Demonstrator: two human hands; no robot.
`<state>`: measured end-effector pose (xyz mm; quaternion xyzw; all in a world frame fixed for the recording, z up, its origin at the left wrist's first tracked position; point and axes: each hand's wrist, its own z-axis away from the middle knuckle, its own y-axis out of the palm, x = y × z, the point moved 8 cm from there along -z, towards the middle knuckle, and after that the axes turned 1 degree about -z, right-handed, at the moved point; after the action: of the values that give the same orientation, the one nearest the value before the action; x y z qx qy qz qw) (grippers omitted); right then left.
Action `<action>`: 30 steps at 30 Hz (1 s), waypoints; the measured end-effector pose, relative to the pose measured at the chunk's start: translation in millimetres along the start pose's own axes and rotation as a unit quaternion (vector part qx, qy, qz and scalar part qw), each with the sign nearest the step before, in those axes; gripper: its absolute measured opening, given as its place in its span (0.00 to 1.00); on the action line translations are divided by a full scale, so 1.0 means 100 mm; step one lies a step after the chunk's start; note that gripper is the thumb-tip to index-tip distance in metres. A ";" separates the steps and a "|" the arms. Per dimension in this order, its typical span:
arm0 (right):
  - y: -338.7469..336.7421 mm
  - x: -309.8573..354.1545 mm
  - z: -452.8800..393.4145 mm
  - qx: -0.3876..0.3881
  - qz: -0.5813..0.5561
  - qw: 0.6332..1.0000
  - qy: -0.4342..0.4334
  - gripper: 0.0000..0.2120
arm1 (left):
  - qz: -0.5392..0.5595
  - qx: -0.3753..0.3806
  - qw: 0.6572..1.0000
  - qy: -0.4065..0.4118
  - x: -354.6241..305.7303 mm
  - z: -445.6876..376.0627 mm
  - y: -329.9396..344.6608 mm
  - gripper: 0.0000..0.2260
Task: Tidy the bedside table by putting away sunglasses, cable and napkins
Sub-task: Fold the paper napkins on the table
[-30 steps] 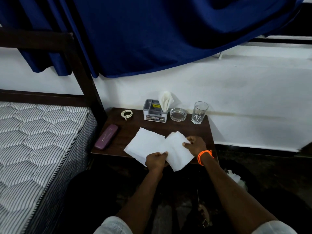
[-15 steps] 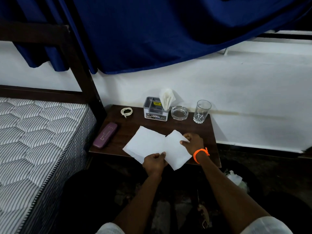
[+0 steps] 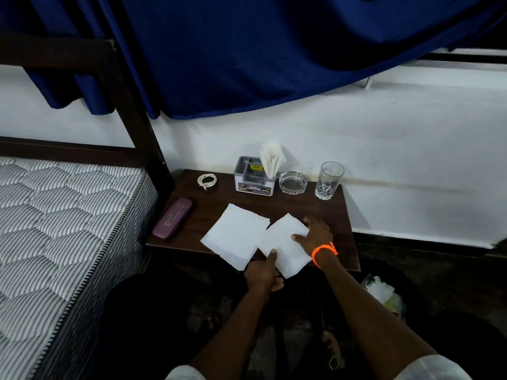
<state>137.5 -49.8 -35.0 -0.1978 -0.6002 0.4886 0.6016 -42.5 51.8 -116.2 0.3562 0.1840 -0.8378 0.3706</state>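
Right hand (image 3: 315, 235) spread flat on napkin (image 3: 285, 244), left hand (image 3: 263, 275) pinching its edge — ashtray (image 3: 292, 182), glass (image 3: 329, 180) behind.

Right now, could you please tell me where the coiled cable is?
The coiled white cable lies at the back left of the bedside table, just left of the grey napkin holder and behind the purple glasses case.

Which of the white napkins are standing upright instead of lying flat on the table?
The folded napkins standing in the grey holder; the two napkin piles lie flat near the front edge.
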 end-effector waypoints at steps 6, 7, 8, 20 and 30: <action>0.06 -0.04 0.03 0.045 -0.028 0.998 0.019 0.24 | -0.061 0.006 0.995 0.072 -0.16 0.02 -0.04 0.15; 0.06 -0.03 0.03 0.052 -0.027 0.998 0.018 0.21 | -0.060 0.008 0.995 0.075 -0.17 0.04 -0.05 0.14; 0.06 -0.02 0.03 0.057 -0.023 0.998 0.015 0.19 | -0.070 0.007 0.994 0.080 -0.20 0.05 -0.06 0.13; -0.15 0.47 0.02 0.036 -0.090 0.992 -0.077 0.13 | -0.080 -0.093 0.979 0.161 -0.60 0.16 -0.37 0.15; 0.40 1.31 -0.14 0.081 -0.075 0.987 -0.120 0.12 | -0.028 -0.189 0.976 0.108 -0.66 -0.12 -1.08 0.15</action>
<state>110.4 80.6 -1.8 -0.0425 -0.6394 0.5091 0.5746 -87.4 161.9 -70.8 0.3624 0.3879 -0.7544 0.3862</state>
